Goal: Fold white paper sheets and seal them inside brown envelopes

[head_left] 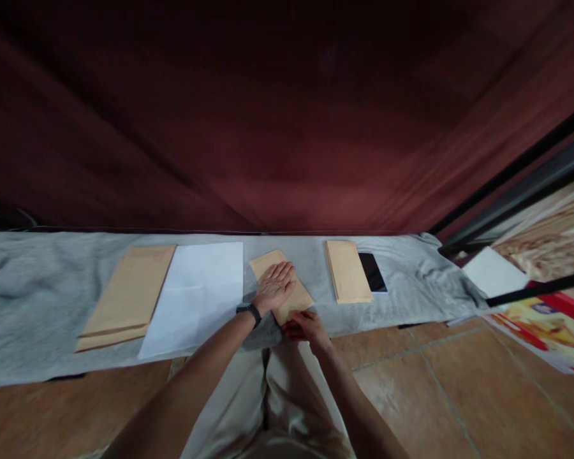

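Observation:
A small brown paper envelope (300, 297) lies at a slant on the grey cloth in front of me. My left hand (274, 285), with a dark watch (249, 312) on its wrist, rests flat across the envelope's middle, fingers stretched out. At the envelope's near end, my right hand (309, 326) is closed, thumb and fingers gripping the edge; part of that end is hidden under them. Left of my hands is a stack of white paper (198, 293), beside larger brown envelopes (129, 287). To the right lies a stack of small brown envelopes (349, 271).
The grey cloth (425, 280) covers a long, narrow surface against a dark red curtain (287, 159). A dark phone (373, 273) lies partly behind the small stack. Dark metal bars (511, 185), a white sheet (495, 274) and a colourful box (550, 325) stand at the right, above the tiled floor (425, 382).

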`<state>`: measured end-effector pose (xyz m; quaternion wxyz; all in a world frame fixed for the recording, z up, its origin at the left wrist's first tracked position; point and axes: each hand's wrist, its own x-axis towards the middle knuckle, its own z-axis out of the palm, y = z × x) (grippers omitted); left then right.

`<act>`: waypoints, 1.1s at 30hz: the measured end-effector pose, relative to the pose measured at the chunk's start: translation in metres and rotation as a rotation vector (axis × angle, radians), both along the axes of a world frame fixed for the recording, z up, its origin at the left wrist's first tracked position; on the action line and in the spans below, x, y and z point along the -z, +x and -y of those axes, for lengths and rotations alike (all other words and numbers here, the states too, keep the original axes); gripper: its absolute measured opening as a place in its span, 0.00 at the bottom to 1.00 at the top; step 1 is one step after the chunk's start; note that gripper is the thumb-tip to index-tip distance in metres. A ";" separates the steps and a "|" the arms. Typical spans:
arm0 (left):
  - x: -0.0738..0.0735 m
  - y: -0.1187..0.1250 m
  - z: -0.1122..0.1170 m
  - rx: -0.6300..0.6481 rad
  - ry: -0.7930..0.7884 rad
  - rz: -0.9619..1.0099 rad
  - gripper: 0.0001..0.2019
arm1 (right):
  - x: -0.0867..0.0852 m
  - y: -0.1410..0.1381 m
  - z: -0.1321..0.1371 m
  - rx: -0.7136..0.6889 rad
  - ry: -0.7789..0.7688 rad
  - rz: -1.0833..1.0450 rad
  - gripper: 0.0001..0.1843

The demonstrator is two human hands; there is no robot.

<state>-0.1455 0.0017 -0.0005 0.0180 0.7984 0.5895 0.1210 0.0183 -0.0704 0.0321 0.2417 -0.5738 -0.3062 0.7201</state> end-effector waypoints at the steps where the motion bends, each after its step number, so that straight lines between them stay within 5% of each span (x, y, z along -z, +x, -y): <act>1: 0.000 0.004 0.005 0.024 0.000 0.009 0.28 | -0.001 0.000 0.000 0.004 -0.002 0.002 0.14; 11: -0.003 0.028 0.069 0.224 0.000 0.076 0.25 | 0.001 0.028 0.010 -0.104 0.135 0.090 0.15; 17: -0.007 0.031 0.087 0.314 -0.014 0.062 0.25 | -0.004 0.050 0.001 -0.058 0.836 0.432 0.21; 23: -0.008 0.030 0.108 0.324 -0.002 0.127 0.22 | 0.008 0.049 -0.010 -0.486 1.225 0.611 0.25; 27: -0.020 0.017 0.100 0.329 -0.061 0.201 0.21 | 0.020 0.052 -0.003 -0.604 1.349 0.751 0.26; 33: -0.030 0.004 0.038 0.058 -0.042 0.144 0.26 | 0.024 0.050 0.002 -0.636 1.418 0.850 0.31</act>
